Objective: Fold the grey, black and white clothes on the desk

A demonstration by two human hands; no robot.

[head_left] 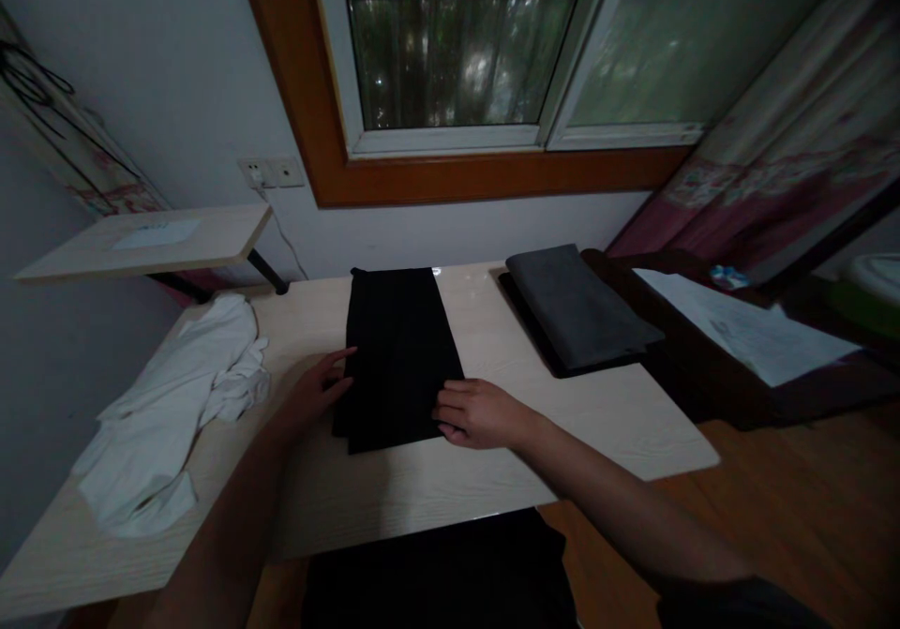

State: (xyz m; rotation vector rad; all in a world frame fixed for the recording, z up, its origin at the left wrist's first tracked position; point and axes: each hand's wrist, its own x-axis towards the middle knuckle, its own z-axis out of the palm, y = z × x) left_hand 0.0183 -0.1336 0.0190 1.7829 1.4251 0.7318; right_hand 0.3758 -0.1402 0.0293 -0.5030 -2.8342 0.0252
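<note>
A folded black garment lies flat in a long rectangle on the pale wooden table; its exact kind is hard to make out in the dim light. My left hand is at its left edge, fingers apart and stretched out, the tips touching or nearly touching the cloth. At the lower right edge, my right hand has its fingers curled, pinching the border of the garment. Near the bottom edge the layers are slightly out of line.
A crumpled white garment lies on the table's left side, below a small raised shelf. Folded dark grey and black cloths rest at the right. Beyond them are papers on a dark surface. A window is behind.
</note>
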